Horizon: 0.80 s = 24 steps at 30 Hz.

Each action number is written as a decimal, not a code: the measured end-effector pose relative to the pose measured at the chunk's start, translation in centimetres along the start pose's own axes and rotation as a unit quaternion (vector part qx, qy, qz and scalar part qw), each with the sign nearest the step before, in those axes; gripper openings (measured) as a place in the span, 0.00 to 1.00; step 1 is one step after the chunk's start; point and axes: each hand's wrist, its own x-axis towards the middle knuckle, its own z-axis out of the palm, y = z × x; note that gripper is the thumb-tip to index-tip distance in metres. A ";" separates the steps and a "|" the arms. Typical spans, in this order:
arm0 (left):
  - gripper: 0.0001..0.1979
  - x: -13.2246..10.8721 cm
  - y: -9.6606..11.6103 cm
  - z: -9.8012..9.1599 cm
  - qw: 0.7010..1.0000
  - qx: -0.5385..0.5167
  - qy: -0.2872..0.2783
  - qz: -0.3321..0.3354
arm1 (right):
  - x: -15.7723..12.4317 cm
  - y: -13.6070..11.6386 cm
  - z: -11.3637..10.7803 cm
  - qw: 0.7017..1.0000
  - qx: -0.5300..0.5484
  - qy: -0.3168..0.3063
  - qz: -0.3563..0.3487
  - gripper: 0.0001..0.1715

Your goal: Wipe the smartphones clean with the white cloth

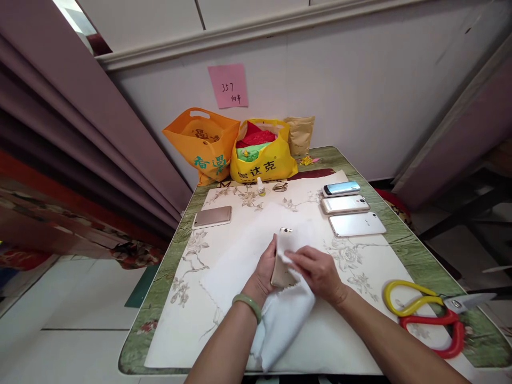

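Half covering the gold phone [279,272] with white cloth [288,317] pinched in the right hand [319,271], and gripping it just beside those fingers with the left hand [263,269], likely for steadiness.

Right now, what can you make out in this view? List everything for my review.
Held phone: 1, gold, left hand
Cloth: at least 1, white, across held phone
Left phone: 1, brownish, mat's left side
Right phones: 3, bluish, silvery, white, mat's right side
Scissors: 1, yellow-and-red handles, table's near right
Bottle: 1, white-topped, before yellow bag
Orange bag: 1, orange, far left
Yellow bag: 1, yellow, right of orange bag
Pouch: 1, tan, right of yellow bag
Note: 1, pink, wall
Mat: 1, pale floral, on table
Table: 1, green, centre
Curtain: 1, mauve, left
Bracelet: 1, pale green, left wrist
Left hand: 1, bare, holding phone
Right hand: 1, bare, gripping cloth
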 end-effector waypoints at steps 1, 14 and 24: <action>0.27 -0.1 0.0 0.2 1.000 0.000 0.000 0.009 | 0.0 -0.5 0.0 0.998 0.005 -0.034 -0.047 0.13; 0.24 0.5 -0.2 0.3 1.000 0.005 -0.005 0.005 | 0.6 1.8 -0.5 0.983 -0.132 0.082 0.095 0.15; 0.20 0.0 -1.0 0.8 0.997 0.028 0.044 0.056 | 0.9 -0.2 -0.4 0.983 -0.044 0.029 0.175 0.16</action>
